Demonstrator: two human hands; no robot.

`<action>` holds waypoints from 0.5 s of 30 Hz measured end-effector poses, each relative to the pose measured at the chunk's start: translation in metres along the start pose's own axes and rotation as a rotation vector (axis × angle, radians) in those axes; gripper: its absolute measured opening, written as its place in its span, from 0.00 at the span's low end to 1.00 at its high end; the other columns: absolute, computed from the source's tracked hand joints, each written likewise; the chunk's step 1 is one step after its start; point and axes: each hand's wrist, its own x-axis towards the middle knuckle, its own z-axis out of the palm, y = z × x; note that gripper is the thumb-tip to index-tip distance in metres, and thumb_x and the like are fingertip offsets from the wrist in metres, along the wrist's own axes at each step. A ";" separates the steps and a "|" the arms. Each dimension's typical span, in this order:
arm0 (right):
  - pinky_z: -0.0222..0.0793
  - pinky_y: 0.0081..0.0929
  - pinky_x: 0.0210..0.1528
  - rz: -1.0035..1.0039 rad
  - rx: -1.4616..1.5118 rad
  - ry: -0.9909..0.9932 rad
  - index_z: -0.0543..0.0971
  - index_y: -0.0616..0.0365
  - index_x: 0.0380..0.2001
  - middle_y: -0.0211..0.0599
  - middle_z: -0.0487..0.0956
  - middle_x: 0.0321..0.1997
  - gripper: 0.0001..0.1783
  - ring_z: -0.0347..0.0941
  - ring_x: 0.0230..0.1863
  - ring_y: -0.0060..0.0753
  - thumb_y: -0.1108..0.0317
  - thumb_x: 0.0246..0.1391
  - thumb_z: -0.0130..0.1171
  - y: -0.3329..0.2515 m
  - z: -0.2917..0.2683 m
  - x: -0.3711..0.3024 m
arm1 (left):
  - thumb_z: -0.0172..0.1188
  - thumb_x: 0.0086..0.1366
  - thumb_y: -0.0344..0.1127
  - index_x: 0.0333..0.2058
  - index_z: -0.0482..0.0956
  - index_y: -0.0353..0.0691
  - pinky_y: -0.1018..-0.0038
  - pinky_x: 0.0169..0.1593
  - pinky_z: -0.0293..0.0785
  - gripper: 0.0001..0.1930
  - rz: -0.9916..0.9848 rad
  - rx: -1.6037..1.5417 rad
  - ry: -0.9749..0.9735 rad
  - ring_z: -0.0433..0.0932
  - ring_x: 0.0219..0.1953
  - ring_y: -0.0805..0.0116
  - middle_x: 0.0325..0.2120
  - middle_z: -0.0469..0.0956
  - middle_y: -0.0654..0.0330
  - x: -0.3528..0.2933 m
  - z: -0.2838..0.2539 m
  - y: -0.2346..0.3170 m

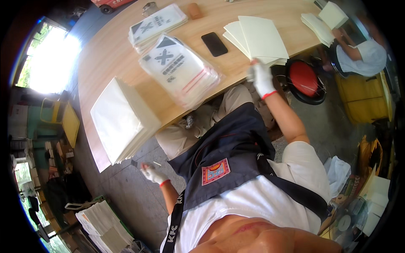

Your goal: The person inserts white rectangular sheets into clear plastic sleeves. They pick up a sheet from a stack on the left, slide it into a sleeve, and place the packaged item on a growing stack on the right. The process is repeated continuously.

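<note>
My right hand (pixel 262 79), in a white glove with a red cuff, is at the near corner of a fanned stack of cream sheets (pixel 263 38). Its bare fingertips meet or overlap the stack's edge; blur hides whether they grip a sheet. Low on the left, my left hand (pixel 152 173), gloved the same way, hangs beside the table's front edge with its fingers loosely apart and nothing visible in them. Just above it stands a tall stack of white sheets, seemingly in clear film (pixel 116 122). Between the hands lies a pile of printed clear plastic bags (pixel 179 71).
Another bag pile (pixel 158 23) lies farther back on the wooden table (pixel 103 69). A black phone (pixel 214 44) rests near the cream sheets. At right are a red-seated stool (pixel 303 79) and another person (pixel 360 57) beside more sheets. A paper-filled crate (pixel 103 223) stands lower left.
</note>
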 end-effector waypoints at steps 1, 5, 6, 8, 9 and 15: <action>0.62 0.19 0.13 0.000 0.080 0.194 0.72 0.53 0.25 0.26 0.70 0.17 0.10 0.66 0.14 0.20 0.61 0.55 0.48 -0.005 -0.033 0.014 | 0.43 0.61 0.27 0.45 0.70 0.32 0.78 0.42 0.68 0.14 -0.037 0.051 -0.089 0.71 0.37 0.71 0.35 0.74 0.57 -0.024 0.015 -0.003; 0.66 0.21 0.14 0.037 0.153 0.383 0.68 0.56 0.32 0.36 0.71 0.23 0.13 0.68 0.16 0.26 0.56 0.56 0.51 -0.015 -0.132 0.065 | 0.43 0.57 0.21 0.44 0.72 0.32 0.75 0.47 0.67 0.16 0.117 0.177 -0.369 0.71 0.42 0.70 0.37 0.75 0.57 -0.072 0.095 0.018; 0.66 0.21 0.14 0.110 0.136 0.381 0.68 0.56 0.31 0.36 0.70 0.22 0.14 0.68 0.16 0.27 0.56 0.55 0.52 -0.021 -0.140 0.073 | 0.43 0.56 0.21 0.43 0.73 0.32 0.74 0.48 0.67 0.16 0.109 0.124 -0.407 0.71 0.42 0.70 0.37 0.75 0.57 -0.077 0.111 0.022; 0.62 0.20 0.13 0.096 0.224 0.325 0.68 0.56 0.31 0.34 0.69 0.21 0.13 0.65 0.15 0.26 0.58 0.54 0.54 -0.024 -0.145 0.084 | 0.43 0.56 0.21 0.40 0.75 0.33 0.75 0.48 0.67 0.15 0.520 0.330 -0.635 0.72 0.43 0.67 0.37 0.75 0.55 -0.063 0.131 0.016; 0.59 0.19 0.13 0.067 0.246 0.272 0.68 0.56 0.30 0.33 0.67 0.20 0.11 0.63 0.15 0.24 0.61 0.54 0.55 -0.022 -0.162 0.092 | 0.44 0.56 0.21 0.39 0.76 0.34 0.74 0.46 0.67 0.14 0.564 0.374 -0.721 0.73 0.41 0.65 0.35 0.76 0.55 -0.067 0.151 0.036; 0.61 0.17 0.12 -0.204 0.094 0.492 0.70 0.57 0.35 0.34 0.70 0.20 0.10 0.65 0.14 0.23 0.66 0.52 0.57 -0.037 -0.137 0.097 | 0.54 0.55 0.24 0.34 0.78 0.39 0.70 0.37 0.69 0.08 0.774 0.243 -0.844 0.74 0.32 0.58 0.29 0.76 0.55 -0.086 0.230 0.112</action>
